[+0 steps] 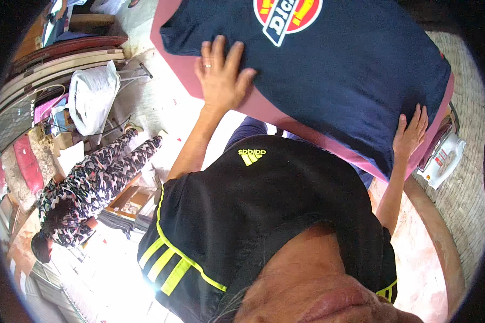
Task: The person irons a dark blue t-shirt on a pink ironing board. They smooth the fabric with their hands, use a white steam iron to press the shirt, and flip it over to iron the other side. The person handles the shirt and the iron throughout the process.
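A dark navy T-shirt (350, 81) lies spread over a pink-covered board (180, 70), with a red, yellow and white print (307, 11) near the far edge. My left hand (223, 75), a ring on one finger, rests with spread fingers at the shirt's left edge. Its fingertips touch the cloth. Toward the right end, my right hand (411, 132) lies flat along the near right edge of the shirt, fingers extended. Neither hand grips anything that I can see. Just beyond the right hand stands a white clothes iron (442, 160), beside the board's edge.
At the left a person in camouflage-patterned clothes (91, 185) bends over among cluttered goods. A white plastic bag (93, 97) hangs near stacked long boards (75, 59). A grey ridged surface (458, 215) runs along the right, beside a curved rim (439, 226).
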Motion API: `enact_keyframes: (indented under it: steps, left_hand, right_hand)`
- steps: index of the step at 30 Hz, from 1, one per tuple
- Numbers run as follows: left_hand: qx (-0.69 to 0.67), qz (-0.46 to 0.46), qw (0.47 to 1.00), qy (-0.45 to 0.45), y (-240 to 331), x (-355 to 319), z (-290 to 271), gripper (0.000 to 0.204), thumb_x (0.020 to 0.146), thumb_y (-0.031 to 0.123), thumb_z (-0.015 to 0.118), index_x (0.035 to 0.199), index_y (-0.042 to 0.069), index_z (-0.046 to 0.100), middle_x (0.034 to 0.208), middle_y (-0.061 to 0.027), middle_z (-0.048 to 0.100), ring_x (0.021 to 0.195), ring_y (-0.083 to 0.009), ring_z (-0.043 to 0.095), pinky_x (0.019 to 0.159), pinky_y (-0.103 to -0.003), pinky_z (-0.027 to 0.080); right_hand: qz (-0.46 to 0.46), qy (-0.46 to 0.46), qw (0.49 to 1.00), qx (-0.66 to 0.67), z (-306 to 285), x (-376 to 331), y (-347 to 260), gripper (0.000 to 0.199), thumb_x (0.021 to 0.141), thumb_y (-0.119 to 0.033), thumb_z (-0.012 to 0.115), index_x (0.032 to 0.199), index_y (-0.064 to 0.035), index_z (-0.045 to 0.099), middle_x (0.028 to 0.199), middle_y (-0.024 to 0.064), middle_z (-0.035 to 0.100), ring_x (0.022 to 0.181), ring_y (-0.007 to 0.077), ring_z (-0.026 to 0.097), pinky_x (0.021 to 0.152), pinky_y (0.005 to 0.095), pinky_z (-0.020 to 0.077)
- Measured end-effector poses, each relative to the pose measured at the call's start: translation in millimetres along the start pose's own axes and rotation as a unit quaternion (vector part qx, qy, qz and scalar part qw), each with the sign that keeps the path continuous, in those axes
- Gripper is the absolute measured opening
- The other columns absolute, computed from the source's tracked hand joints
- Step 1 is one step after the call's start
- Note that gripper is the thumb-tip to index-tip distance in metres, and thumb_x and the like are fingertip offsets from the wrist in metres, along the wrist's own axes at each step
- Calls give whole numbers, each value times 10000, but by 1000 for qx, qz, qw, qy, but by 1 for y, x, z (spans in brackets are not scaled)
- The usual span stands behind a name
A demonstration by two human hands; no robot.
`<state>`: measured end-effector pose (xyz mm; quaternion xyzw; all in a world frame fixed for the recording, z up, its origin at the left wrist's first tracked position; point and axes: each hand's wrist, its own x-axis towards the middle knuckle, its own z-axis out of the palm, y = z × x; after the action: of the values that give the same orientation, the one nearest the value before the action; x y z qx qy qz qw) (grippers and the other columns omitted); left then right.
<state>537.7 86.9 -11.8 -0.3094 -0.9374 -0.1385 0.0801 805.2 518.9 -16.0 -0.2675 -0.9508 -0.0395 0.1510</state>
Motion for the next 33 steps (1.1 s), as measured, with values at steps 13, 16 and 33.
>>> enact_keyframes:
  steps: [13, 16, 33]
  left_hand:
    - [-129, -55, 968, -210, -164, 121, -35, 496, 862, 396, 789, 1147, -2, 709, 860, -153, 661, 781, -269, 638, 744, -363, 522]
    - [-357, -10, 921, -156, -232, 133, -32, 307, 851, 315, 831, 905, 40, 706, 717, -34, 643, 629, -137, 581, 608, -283, 471]
    - [-175, 81, 970, 150, -194, 50, -17, 210, 853, -56, 641, 1054, 0, 619, 997, -111, 605, 883, -204, 590, 765, -310, 512]
  right_hand:
    - [22, -32, 999, 3, 31, -4, 36, 573, 1039, -449, 470, 1510, -126, 426, 1568, 113, 394, 1443, 328, 365, 1148, 508, 342]
    - [20, -19, 1000, 5, 27, 0, -9, 565, 1037, -430, 481, 1508, -123, 427, 1568, 120, 390, 1445, 324, 362, 1151, 495, 345]
    - [22, 10, 999, 36, 46, -45, 3, 547, 1029, -413, 488, 1494, -127, 447, 1570, 111, 392, 1442, 326, 364, 1176, 471, 315]
